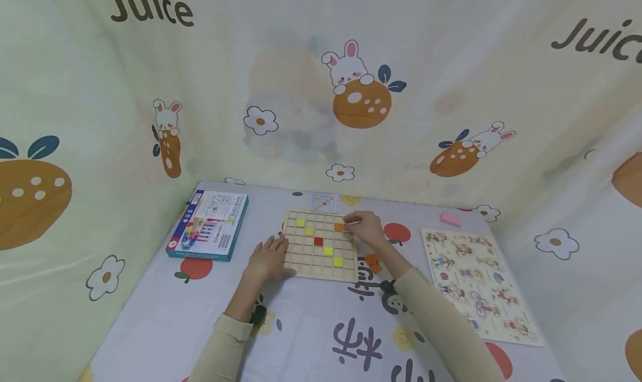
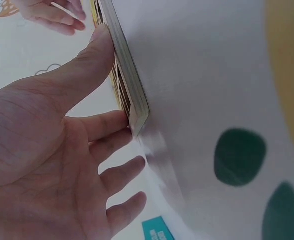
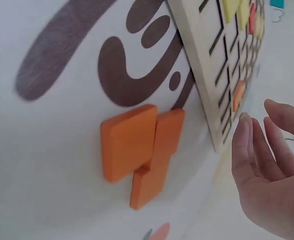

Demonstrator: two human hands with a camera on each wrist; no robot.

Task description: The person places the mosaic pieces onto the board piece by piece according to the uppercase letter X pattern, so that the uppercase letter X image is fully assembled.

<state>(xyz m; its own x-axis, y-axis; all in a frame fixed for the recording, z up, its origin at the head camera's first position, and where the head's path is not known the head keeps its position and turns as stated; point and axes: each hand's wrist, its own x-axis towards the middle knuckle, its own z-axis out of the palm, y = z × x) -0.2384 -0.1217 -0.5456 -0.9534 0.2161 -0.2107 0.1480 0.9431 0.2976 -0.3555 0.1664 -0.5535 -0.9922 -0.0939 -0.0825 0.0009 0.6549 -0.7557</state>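
A wooden grid board [image 1: 301, 259] lies flat on the table with a red tile [image 1: 318, 241], several yellow tiles [image 1: 328, 251] and one orange tile [image 1: 339, 226] in its cells. My left hand [image 1: 268, 257] rests at the board's left edge. Its fingers are straight, and the thumb presses the board's side [image 2: 129, 90]. My right hand [image 1: 366, 227] hovers at the board's far right corner, fingertips beside the orange tile [image 3: 238, 95]. Its fingers are relaxed and hold nothing [image 3: 272, 170]. A few loose orange tiles [image 1: 373, 262] lie stacked on the cloth by the board's right edge [image 3: 136, 150].
A blue box [image 1: 208, 225] lies to the left of the board. A large picture puzzle board [image 1: 476, 281] lies to the right, with a pink eraser [image 1: 450, 219] behind it. A small pattern card [image 1: 324, 202] sits beyond the board. Printed curtains close in the table.
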